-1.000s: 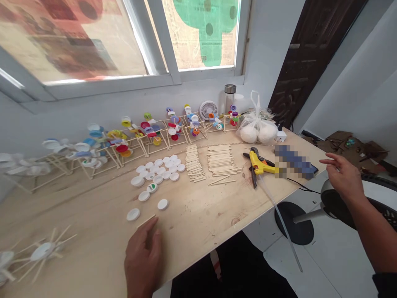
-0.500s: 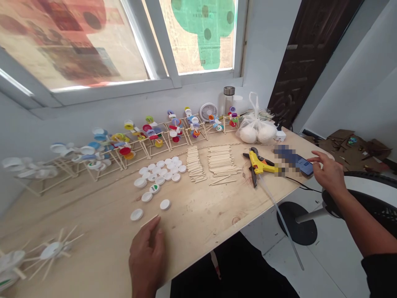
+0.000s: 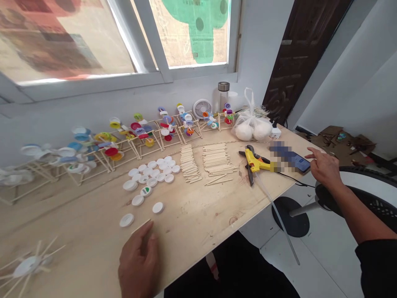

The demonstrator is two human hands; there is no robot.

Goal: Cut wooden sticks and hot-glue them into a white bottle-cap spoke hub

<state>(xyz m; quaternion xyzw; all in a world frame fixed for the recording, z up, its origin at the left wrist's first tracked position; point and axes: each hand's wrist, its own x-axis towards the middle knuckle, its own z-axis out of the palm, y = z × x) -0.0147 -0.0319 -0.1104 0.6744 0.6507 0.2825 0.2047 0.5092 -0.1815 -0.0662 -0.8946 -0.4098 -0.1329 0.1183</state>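
Observation:
My left hand (image 3: pixel 139 263) rests low on the wooden table (image 3: pixel 192 225), its fingers curled and the thumb close to the index finger. A thin wooden stick (image 3: pixel 142 226) pokes out at its fingertips; the grip on it is partly hidden. Just beyond lie several white bottle caps (image 3: pixel 127 220), scattered and grouped. Over the table's right edge, my right hand (image 3: pixel 325 167) holds nothing, with fingers stretched towards a phone (image 3: pixel 299 162) that has a lit screen. Whether a fingertip touches the phone is unclear. Left of the phone lies a yellow glue gun (image 3: pixel 256 162) with a long glue stick (image 3: pixel 279 221).
Two piles of wooden sticks (image 3: pixel 218 159) lie mid-table. Stick frames with colourful cap wheels (image 3: pixel 144 132) line the wall. A small fan (image 3: pixel 202 109), a bottle (image 3: pixel 223 95) and a plastic bag (image 3: pixel 252 126) stand behind. A spoked cap wheel (image 3: pixel 27 266) lies front left.
The view has turned slightly, so most things sit further left in the picture. My left hand stays in place beside the stick. My right hand's fingers have shifted slightly by the phone.

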